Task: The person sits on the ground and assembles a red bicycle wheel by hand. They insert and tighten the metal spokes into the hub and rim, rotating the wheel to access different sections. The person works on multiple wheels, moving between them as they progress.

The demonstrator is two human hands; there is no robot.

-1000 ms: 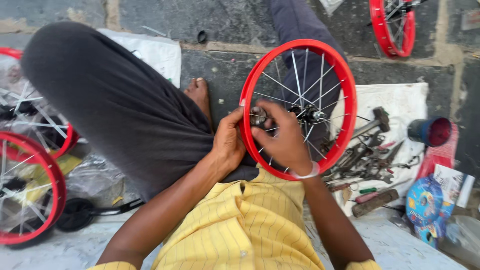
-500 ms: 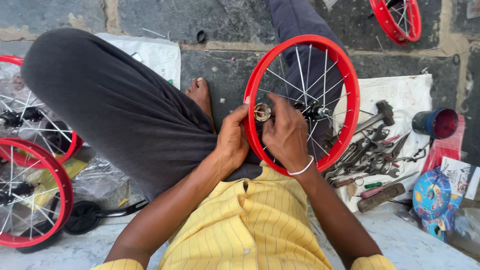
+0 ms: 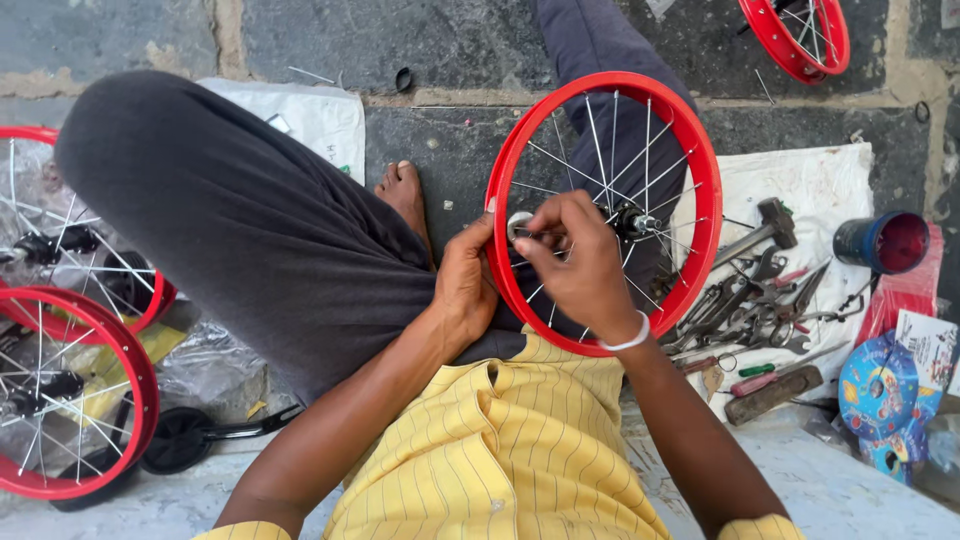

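A small red bicycle wheel with silver spokes rests on my lap, its hub near the middle. My left hand grips the rim at its left side, thumb up along the edge. My right hand reaches in among the spokes and pinches a small round silver tool close to the rim's left inner edge. A white bangle sits on my right wrist.
Two more red wheels lie at the left on plastic wrap, another at the top right. A white cloth at the right holds a hammer, wrenches and pliers. A blue cup stands beyond it.
The wheel has shifted slightly in my lap and my right hand has moved left among the spokes, bringing the silver tool closer to the rim. My left hand keeps its hold.
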